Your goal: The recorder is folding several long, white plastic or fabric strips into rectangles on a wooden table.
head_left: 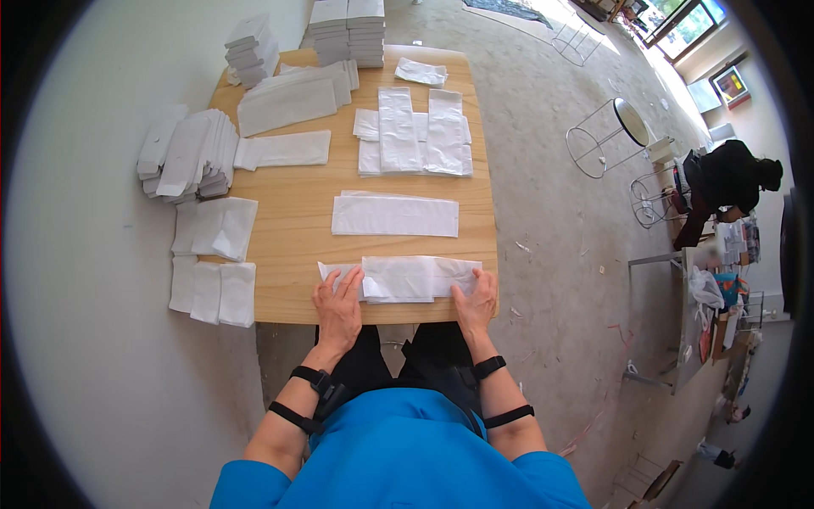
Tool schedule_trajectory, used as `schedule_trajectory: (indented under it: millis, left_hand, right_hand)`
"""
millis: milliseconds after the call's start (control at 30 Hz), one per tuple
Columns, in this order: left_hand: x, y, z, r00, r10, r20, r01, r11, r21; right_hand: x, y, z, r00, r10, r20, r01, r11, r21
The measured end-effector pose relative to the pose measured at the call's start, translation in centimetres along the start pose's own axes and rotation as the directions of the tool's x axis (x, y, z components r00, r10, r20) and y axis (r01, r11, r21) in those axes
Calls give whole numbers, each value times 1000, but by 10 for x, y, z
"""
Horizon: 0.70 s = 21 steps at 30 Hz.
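Both hands, left hand (337, 304) and right hand (475, 299), press flat on the ends of a white bag (405, 277) lying crosswise along the table (292, 229) edge.

Bright daylight, fisheye-bent edges (dark rim)

Worktop (297, 225): light wood, rectangular. Near edge: one long white paper bag (407, 278) lying flat. Behind it: a second flat bag (394, 215). Centre rear: overlapping flat bags (415, 131), one small bag (420, 72) beyond. Far edge: two tall stacks (348, 30). Left rear: fanned pile (292, 93) and single bag (284, 150). Left edge: overhanging stacks of folded bags (186, 153), further folded bags (216, 227), (212, 291) nearer.
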State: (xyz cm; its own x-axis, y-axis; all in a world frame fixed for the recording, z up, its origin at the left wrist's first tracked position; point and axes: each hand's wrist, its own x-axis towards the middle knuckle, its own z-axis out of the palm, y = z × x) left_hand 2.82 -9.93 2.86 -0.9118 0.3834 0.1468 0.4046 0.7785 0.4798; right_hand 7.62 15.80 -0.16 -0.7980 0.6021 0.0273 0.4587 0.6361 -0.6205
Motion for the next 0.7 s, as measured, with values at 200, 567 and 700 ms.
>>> schedule_trajectory:
  millis: [200, 567, 700]
  left_hand:
    - [-3, 5, 7, 999, -27, -32, 30, 997, 72]
    - [31, 0, 27, 882, -471, 22, 471, 881, -47]
    - [25, 3, 23, 888, -461, -1, 459, 885, -80]
  right_hand:
    - [7, -1, -6, 994, 96, -61, -96, 995, -1]
    - [23, 22, 3, 977, 202, -65, -201, 979, 21]
    - [18, 25, -2, 983, 155, -101, -134, 973, 190]
